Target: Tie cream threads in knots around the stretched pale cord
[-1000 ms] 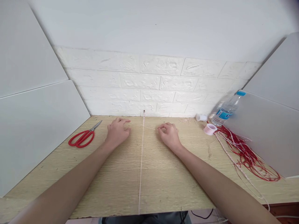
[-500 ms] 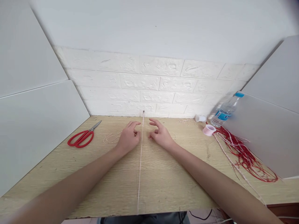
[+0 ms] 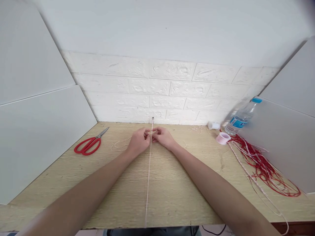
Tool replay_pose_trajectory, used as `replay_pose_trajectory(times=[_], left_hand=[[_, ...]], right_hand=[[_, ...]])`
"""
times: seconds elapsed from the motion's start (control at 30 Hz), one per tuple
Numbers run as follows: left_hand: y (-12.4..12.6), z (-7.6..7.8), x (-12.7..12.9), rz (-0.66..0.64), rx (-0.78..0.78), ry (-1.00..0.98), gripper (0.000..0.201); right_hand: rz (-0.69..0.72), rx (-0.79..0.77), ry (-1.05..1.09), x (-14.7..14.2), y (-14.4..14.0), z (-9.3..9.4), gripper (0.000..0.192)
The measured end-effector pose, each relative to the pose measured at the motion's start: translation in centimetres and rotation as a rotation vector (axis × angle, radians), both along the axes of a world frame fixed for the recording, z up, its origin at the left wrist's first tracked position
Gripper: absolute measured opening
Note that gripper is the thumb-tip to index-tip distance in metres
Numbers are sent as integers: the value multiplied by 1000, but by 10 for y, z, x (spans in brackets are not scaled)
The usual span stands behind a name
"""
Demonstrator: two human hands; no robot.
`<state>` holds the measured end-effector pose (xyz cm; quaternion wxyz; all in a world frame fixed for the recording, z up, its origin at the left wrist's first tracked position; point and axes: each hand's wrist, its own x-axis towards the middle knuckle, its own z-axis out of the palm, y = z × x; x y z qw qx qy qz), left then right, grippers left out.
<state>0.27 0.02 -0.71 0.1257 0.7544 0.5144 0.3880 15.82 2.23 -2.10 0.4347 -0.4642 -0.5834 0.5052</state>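
Note:
A pale pink cord [image 3: 149,177] runs taut from a small hook [image 3: 153,118] at the wall to the table's front edge. Its far stretch, by the wall, looks thicker and braided. My left hand [image 3: 140,141] is closed at the cord's left side, its fingertips pinched together. From the right, my right hand [image 3: 163,137] meets it, thumb and fingers closed at the cord. A thin cream thread [image 3: 118,146] lies in a loop left of my hands, and part of it shows on the right. What exactly sits between the fingertips is partly hidden.
Red-handled scissors [image 3: 91,144] lie at the left. On the right are a pink spool [image 3: 223,138], a white spool [image 3: 214,125], a water bottle [image 3: 242,118] and a heap of red cords [image 3: 265,170]. White panels [image 3: 44,137] flank the wooden table [image 3: 118,203].
Both hands have come together at the taut cord, and their spread fingers have closed. The whole view has shifted slightly.

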Motion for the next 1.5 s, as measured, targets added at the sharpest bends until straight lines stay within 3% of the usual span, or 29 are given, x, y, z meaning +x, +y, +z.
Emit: replay_pose_trajectory(times=[0.17, 0.33, 0.43, 0.87, 1.1, 1.5], left_hand=[[-1, 2, 0, -16, 94, 84, 16], [0, 4, 0, -17, 117, 161, 17], [2, 3, -2, 5, 128, 161, 18], [3, 0, -1, 27, 121, 306, 23], [7, -4, -2, -25, 134, 371, 28], [8, -5, 1, 16, 93, 399, 27]], right_hand=[[-51, 99, -119, -2, -7, 1, 16], [-148, 283, -335, -3, -11, 5, 19], [-193, 314, -373, -3, -10, 4, 19], [-174, 502, -562, -2, -10, 3, 15], [-140, 512, -640, -1, -7, 2, 21], [-194, 497, -668, -1, -4, -2, 23]])
